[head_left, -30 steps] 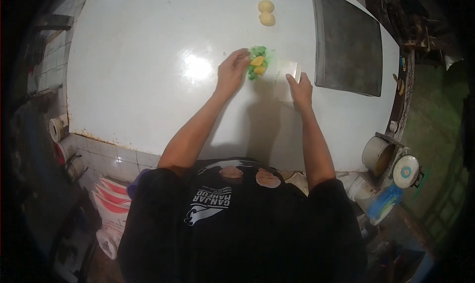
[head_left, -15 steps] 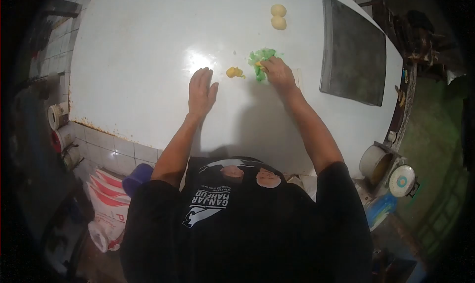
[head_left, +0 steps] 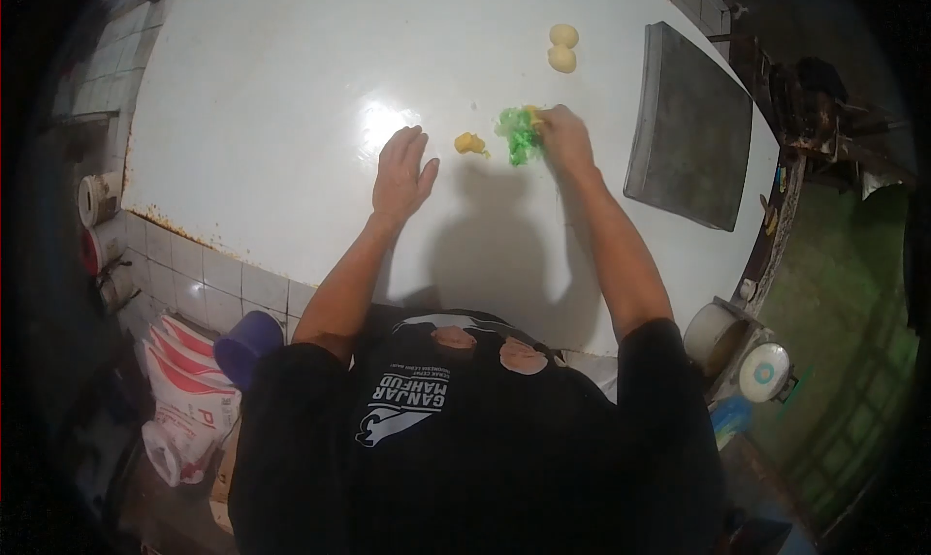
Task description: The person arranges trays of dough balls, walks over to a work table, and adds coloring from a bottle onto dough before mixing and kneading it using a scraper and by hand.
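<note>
My left hand [head_left: 401, 174] rests palm down on the white tabletop, fingers stretched out and thumb apart, holding nothing. Just to its right is a small yellow dough-like lump [head_left: 470, 144]. My right hand [head_left: 568, 140] is closed with fingertips pinching a small yellow piece [head_left: 532, 116], mostly hidden by the fingers. That piece is at the upper right edge of a shiny bright green patch [head_left: 519, 138], perhaps a paste or crumpled plastic; I cannot tell which. Farther back, two pale dough balls [head_left: 562, 48] lie touching each other.
A dark flat tray [head_left: 690, 126] lies on the right of the white table [head_left: 262, 99]. Below the right edge stand a pot [head_left: 716, 337] and a round white lid [head_left: 766, 372]. At lower left are a purple container [head_left: 249, 348] and a red-and-white sack [head_left: 189, 400].
My right hand has shifted right and slightly back across the green patch, with the yellow piece in its fingers. The left hand stays flat on the table. The camera view has tilted slightly.
</note>
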`<state>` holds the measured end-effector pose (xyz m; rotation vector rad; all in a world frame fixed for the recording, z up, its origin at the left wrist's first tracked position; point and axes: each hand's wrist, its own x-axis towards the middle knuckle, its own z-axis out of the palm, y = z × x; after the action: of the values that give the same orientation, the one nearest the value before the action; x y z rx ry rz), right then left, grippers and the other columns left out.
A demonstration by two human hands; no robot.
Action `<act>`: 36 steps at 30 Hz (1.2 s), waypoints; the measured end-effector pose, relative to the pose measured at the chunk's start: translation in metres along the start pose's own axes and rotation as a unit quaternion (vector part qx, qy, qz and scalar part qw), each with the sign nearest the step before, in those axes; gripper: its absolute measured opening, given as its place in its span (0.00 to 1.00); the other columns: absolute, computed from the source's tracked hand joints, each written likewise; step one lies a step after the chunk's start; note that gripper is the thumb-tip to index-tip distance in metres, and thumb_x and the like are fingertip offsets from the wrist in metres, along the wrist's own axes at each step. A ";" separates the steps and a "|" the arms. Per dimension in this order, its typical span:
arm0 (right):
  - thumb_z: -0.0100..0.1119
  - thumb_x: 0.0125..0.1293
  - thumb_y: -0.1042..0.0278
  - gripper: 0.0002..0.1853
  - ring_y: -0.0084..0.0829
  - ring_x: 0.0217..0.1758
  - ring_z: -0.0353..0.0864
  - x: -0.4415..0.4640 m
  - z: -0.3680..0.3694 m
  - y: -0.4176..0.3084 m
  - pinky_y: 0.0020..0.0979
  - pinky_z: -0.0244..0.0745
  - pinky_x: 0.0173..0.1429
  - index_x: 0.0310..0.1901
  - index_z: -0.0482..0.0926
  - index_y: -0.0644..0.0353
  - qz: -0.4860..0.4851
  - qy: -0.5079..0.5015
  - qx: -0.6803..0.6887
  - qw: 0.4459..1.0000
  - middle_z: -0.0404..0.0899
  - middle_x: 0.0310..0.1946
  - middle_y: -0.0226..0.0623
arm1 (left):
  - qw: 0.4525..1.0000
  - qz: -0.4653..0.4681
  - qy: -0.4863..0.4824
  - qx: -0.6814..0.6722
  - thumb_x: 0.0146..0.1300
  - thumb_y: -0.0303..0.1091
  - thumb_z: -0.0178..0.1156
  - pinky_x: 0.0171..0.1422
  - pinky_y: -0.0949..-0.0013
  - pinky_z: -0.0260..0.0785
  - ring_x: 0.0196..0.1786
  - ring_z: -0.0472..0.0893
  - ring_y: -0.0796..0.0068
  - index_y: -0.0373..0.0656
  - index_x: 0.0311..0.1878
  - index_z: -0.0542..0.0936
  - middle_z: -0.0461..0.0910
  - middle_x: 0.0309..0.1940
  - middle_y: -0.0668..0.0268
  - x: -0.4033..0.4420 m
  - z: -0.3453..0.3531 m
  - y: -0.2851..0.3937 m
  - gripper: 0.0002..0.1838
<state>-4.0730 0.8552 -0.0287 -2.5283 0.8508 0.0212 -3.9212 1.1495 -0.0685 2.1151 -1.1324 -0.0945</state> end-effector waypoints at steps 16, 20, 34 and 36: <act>0.57 0.77 0.61 0.16 0.55 0.57 0.84 -0.022 0.001 0.000 0.46 0.80 0.59 0.57 0.84 0.61 0.106 0.017 0.134 0.985 0.82 0.56 0.53 | 1.000 0.005 0.016 -0.007 0.67 0.36 0.69 0.78 0.48 0.66 0.72 0.73 0.47 0.38 0.65 0.78 0.76 0.68 0.52 -0.001 0.002 -0.002 0.25; 0.63 0.72 0.65 0.17 0.52 0.62 0.80 -0.066 0.040 -0.044 0.48 0.79 0.58 0.59 0.83 0.62 -0.100 0.076 -0.020 0.992 0.81 0.53 0.51 | 1.000 0.003 0.012 0.000 0.67 0.36 0.68 0.78 0.48 0.66 0.72 0.73 0.47 0.38 0.66 0.77 0.76 0.68 0.53 0.000 0.003 -0.003 0.26; 0.61 0.72 0.66 0.10 0.49 0.54 0.83 -0.008 0.022 -0.045 0.48 0.81 0.56 0.50 0.86 0.57 -0.148 0.004 -0.063 0.987 0.82 0.47 0.45 | 1.000 -0.002 0.001 0.011 0.67 0.35 0.69 0.79 0.49 0.66 0.74 0.72 0.48 0.39 0.67 0.77 0.75 0.69 0.53 0.000 0.001 -0.004 0.27; 0.62 0.70 0.68 0.10 0.50 0.51 0.84 -0.017 0.024 -0.032 0.49 0.81 0.53 0.48 0.85 0.59 -0.176 0.035 -0.058 0.982 0.80 0.42 0.45 | 1.000 -0.002 0.004 0.005 0.66 0.35 0.69 0.79 0.49 0.66 0.74 0.72 0.48 0.40 0.67 0.77 0.75 0.70 0.54 -0.002 0.001 -0.002 0.27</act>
<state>-4.0648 0.8980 -0.0335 -2.7682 0.4262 -0.1360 -3.9216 1.1510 -0.0715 2.1254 -1.1266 -0.0830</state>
